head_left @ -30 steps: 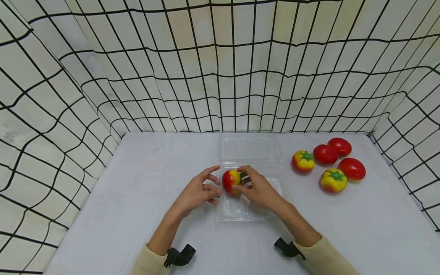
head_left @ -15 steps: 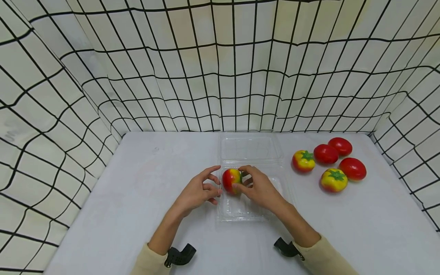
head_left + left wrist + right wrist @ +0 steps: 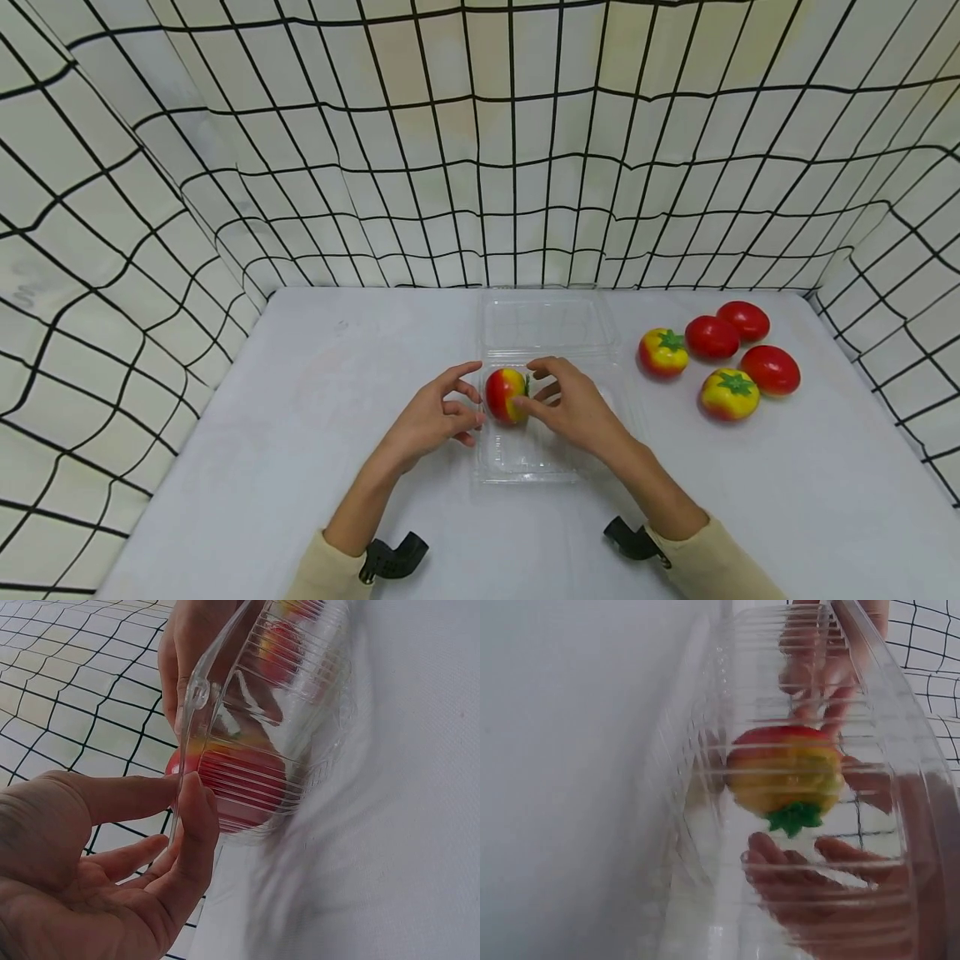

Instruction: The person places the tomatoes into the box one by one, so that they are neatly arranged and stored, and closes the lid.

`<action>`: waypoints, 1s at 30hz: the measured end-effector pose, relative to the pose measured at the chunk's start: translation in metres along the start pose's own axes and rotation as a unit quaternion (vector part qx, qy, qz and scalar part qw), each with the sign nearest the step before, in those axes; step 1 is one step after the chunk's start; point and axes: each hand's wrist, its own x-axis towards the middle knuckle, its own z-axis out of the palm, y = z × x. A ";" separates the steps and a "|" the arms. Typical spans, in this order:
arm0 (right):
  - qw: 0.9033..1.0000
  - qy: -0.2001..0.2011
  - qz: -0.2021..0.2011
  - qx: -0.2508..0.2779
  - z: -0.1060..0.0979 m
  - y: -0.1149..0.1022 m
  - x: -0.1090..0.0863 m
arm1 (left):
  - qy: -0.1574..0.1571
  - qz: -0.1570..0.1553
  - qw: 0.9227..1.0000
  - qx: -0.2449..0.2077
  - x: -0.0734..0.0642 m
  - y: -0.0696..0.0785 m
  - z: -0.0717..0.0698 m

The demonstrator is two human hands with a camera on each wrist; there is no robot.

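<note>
A clear plastic clamshell box [image 3: 528, 478] lies with its lid [image 3: 547, 325] folded back. Inside its base, at the left side, is a red-and-yellow toy fruit [image 3: 502, 396] with green leaves facing right. My left hand [image 3: 427, 418] pinches the box's left rim between thumb and finger, as the left wrist view shows. My right hand [image 3: 576, 411] hovers over the base, its thumb close to the fruit. Through the clear wall in the right wrist view, loose fingers [image 3: 802, 874] stand apart from the fruit's leaves [image 3: 795, 817].
Right of the box lie two red-and-yellow toy fruits [image 3: 663, 353] [image 3: 729, 395] with green leaves and three red ones [image 3: 712, 337] [image 3: 743, 322] [image 3: 771, 370]. A black net [image 3: 525, 158] over pale walls borders the white table [image 3: 337, 375].
My right hand's fingers have loosened from the toy fruit and moved slightly right. The fruit stays in the box. My left hand has kept its place at the rim.
</note>
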 end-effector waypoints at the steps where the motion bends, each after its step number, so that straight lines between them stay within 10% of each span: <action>1: 1.000 0.000 0.000 0.002 -0.001 0.001 0.000 | 0.000 0.000 1.000 0.001 0.000 0.000 0.000; 30: 0.995 0.067 -0.072 -0.008 -0.049 0.016 -0.005 | 0.003 -0.005 1.000 -0.003 0.002 0.000 0.000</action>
